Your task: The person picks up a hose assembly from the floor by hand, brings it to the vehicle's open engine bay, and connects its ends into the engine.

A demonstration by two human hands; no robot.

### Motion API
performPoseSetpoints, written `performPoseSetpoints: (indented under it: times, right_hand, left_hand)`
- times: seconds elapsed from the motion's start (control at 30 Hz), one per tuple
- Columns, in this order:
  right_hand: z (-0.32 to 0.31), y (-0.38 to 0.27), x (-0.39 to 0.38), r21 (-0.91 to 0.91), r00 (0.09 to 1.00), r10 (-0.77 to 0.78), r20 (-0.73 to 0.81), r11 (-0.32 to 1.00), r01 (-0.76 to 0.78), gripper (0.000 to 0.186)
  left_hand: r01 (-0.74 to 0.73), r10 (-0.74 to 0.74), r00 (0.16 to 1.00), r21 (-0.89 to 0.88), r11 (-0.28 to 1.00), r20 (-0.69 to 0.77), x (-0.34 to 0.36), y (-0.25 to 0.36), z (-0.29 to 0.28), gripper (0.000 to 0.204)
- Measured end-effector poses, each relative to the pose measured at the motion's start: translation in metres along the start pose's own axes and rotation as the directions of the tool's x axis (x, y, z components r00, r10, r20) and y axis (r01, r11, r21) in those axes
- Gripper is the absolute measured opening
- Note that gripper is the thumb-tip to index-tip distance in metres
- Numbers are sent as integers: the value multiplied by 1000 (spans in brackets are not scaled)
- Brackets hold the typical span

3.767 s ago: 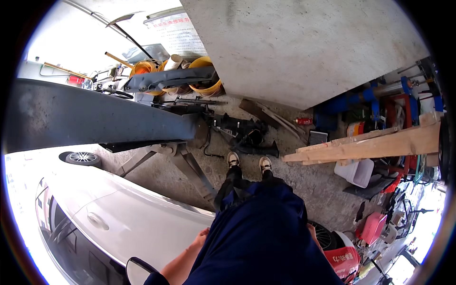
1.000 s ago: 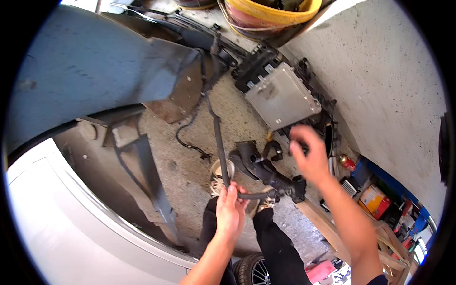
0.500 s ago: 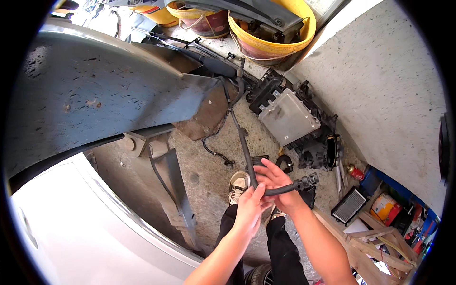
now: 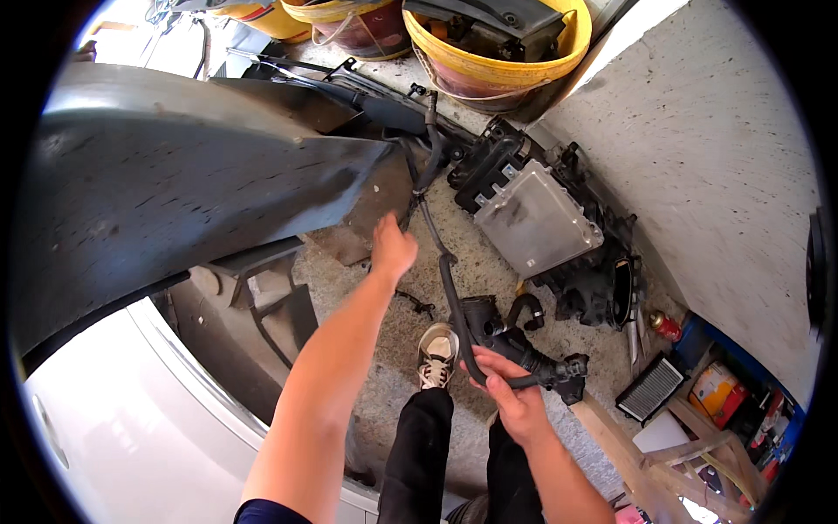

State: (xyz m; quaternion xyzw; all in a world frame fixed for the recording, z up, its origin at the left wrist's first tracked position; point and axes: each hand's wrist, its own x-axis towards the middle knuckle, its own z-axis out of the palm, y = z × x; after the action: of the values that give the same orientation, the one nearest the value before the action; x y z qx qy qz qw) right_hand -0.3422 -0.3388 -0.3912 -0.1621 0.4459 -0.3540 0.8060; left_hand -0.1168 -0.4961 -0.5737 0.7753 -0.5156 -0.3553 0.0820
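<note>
A long black rubber hose (image 4: 452, 301) curves down from beside the fender panel and bends right to a black connector end (image 4: 566, 374). My right hand (image 4: 513, 397) is closed on its lower bend, thumb on top. Farther up and left, my left hand (image 4: 394, 249) is held with fingers curled, close to the dirty lower end of the blue-grey fender panel (image 4: 201, 175). It covers part of a thin black branch line (image 4: 415, 304) whose end shows below it. What those fingers hold, if anything, is hidden.
A black housing with a grey metal cover (image 4: 537, 218) lies on the concrete floor, with a short curved hose (image 4: 528, 312) nearby. Yellow-rimmed buckets (image 4: 497, 83) stand behind. At left is a white car panel (image 4: 131, 419); at right, a wall (image 4: 690, 148) and wooden frame (image 4: 637, 472).
My left hand has left the hose bend beside my right hand and moved up and left toward the fender panel. My right hand keeps the hose, slightly lower. The view has shifted a little.
</note>
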Motion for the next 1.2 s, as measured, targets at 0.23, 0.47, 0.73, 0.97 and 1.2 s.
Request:
performPoseSetpoints:
  times: [0.23, 0.47, 0.73, 0.97, 1.2]
  right_hand:
    - [-53, 25, 13, 405, 800, 202, -565, 912, 56, 14]
    - [-2, 3, -23, -382, 843, -371, -389, 898, 219, 10]
    - [36, -120, -49, -620, 767, -499, -404, 766, 172, 22]
    - [6, -186, -88, -507, 783, -416, -463, 849, 151, 28]
    - [21, -139, -119, -400, 752, -338, -566, 910, 108, 27]
  left_hand:
    - [127, -65, 964, -235, 964, 256, 71, -5, 43, 67]
    - [110, -107, 994, -102, 989, 34, 63, 17, 52, 75]
    - [266, -38, 926, -581, 769, 375, 43, 90, 15, 18]
    - [198, -216, 976, -588, 785, 39, 31, 52, -1, 27]
    - [358, -295, 934, -557, 750, 203, -9, 16, -9, 35]
